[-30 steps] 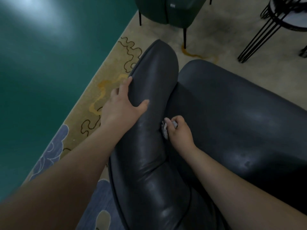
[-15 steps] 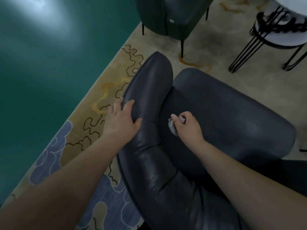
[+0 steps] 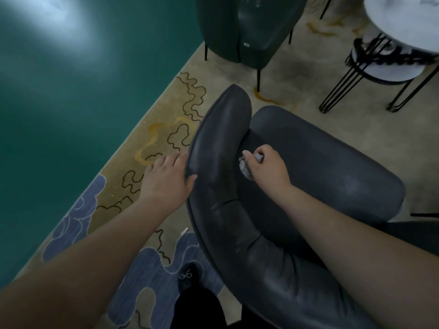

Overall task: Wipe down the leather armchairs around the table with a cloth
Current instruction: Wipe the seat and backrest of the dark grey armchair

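A dark grey leather armchair (image 3: 320, 167) fills the lower middle, its curved armrest (image 3: 221, 138) rising on the left of the seat. My left hand (image 3: 166, 179) grips the armrest's outer edge, thumb on top. My right hand (image 3: 266, 167) is closed on a crumpled grey cloth (image 3: 244, 167), pressed into the crease between the armrest's inner side and the seat. Most of the cloth is hidden in my fist.
A second, dark green armchair (image 3: 247, 29) stands at the back on thin black legs. A white round table (image 3: 401, 22) on black wire legs sits at the upper right. Patterned beige and blue carpet (image 3: 152, 138) borders teal floor on the left. My dark shoe (image 3: 190, 276) stands beside the chair.
My left hand slid from the top of the armrest to its outer edge. My right hand moved the cloth forward along the inner crease. The view pulled back and up.
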A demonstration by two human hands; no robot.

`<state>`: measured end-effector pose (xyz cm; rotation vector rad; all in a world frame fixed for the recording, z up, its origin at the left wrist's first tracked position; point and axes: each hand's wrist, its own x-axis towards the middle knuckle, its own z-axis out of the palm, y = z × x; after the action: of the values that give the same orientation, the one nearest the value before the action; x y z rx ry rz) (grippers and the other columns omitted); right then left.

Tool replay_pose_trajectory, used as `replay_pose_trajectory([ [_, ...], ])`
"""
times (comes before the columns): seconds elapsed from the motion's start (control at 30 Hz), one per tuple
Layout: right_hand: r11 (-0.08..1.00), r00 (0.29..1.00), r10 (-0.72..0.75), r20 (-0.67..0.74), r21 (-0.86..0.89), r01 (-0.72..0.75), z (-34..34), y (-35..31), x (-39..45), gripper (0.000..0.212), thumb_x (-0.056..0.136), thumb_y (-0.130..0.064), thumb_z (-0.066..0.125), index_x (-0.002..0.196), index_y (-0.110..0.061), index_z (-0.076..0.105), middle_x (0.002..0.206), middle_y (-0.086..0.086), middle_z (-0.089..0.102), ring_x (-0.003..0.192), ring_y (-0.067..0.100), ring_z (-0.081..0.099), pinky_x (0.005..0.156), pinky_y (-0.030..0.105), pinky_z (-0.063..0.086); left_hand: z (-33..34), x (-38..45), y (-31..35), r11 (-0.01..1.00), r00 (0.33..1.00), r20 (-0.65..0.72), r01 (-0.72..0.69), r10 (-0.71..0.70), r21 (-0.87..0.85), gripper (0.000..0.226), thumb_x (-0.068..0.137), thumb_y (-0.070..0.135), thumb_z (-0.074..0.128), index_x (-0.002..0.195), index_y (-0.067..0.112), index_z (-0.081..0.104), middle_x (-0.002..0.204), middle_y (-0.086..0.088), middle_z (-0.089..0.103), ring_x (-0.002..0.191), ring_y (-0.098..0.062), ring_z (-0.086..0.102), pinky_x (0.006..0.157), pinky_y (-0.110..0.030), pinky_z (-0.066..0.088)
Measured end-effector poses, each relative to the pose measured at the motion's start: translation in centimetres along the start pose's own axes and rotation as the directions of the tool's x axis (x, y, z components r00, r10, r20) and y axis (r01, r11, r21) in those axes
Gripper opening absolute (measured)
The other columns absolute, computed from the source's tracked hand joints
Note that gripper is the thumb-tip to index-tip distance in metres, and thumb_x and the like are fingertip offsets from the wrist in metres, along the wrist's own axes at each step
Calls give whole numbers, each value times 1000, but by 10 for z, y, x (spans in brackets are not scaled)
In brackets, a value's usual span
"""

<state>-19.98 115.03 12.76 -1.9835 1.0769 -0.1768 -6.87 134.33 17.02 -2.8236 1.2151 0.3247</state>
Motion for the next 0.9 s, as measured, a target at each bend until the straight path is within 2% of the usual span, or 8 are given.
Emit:
replay_pose_trajectory([
  [0.27, 998, 995, -9, -97, -64, 2, 34, -52, -19, 34, 90, -51, 53, 87, -17, 51, 94, 3, 53, 85, 22, 54, 76, 41, 47, -9, -5, -78, 986, 993, 64, -105, 98, 133, 65, 96, 51, 35, 151, 20, 19, 154, 0, 29, 141, -23, 24, 113, -45, 25],
  [0.43, 997, 988, -46, -146, -75, 35, 59, -95, -25, 32, 91, -50, 53, 90, -18, 51, 94, 4, 54, 87, 21, 52, 76, 35, 43, -28, 4, -125, 980, 988, 26, -157, 155, 127, 66, 97, 52, 30, 152, 19, 15, 155, -1, 28, 143, -23, 20, 116, -47, 19],
  [0.6, 998, 981, -49, -187, -36, 43, 85, -125, -22, 33, 91, -51, 52, 91, -18, 51, 98, 5, 55, 91, 22, 53, 80, 39, 46, -37, 11, -158, 970, 979, -4, -200, 202, 141, 66, 96, 52, 31, 151, 19, 16, 154, 0, 29, 143, -22, 21, 117, -48, 17],
  [0.73, 999, 977, -44, -206, -39, 37, 96, -135, -13, 34, 91, -51, 52, 92, -17, 52, 97, 6, 55, 89, 21, 54, 79, 40, 47, -33, 19, -171, 972, 979, 26, -204, 203, 120, 67, 96, 53, 30, 152, 19, 14, 155, 0, 28, 144, -22, 19, 117, -48, 16],
  [0.9, 999, 974, -17, -224, -50, 6, 100, -141, 10, 34, 92, -50, 51, 91, -16, 53, 95, 4, 55, 86, 19, 53, 72, 33, 43, -35, 46, -177, 962, 969, 74, -245, 237, 124, 67, 97, 53, 28, 153, 19, 11, 157, 0, 24, 145, -21, 17, 117, -47, 16],
])
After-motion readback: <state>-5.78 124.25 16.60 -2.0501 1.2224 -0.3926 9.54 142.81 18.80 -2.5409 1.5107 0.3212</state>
